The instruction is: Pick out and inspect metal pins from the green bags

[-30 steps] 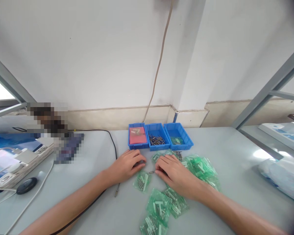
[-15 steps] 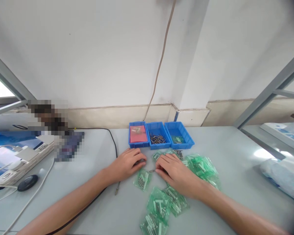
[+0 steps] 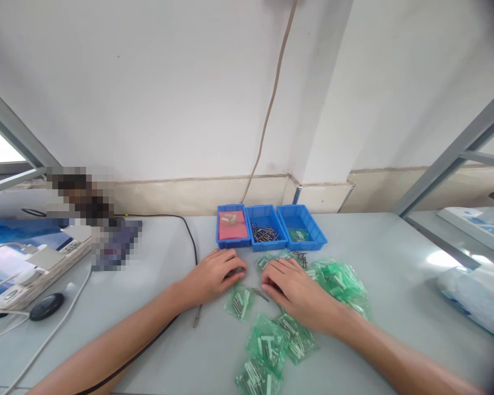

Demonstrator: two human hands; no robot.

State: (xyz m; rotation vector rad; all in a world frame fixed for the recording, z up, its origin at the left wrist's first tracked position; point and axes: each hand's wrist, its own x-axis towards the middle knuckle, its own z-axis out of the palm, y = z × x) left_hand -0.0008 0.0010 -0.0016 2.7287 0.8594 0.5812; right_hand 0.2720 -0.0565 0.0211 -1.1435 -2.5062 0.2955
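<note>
A thin grey metal pin point(image 3: 260, 294) lies on the pale grey table point(image 3: 395, 274) just beside the right hand point(image 3: 296, 288) (flat, fingers loose, grasping nothing); the left hand point(image 3: 214, 276) rests likewise.

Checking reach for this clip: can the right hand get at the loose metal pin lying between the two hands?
Probably yes. The loose pin lies bare on the table just beside the right hand, at its fingertips, with nothing covering it; the left hand rests apart from it.
</note>
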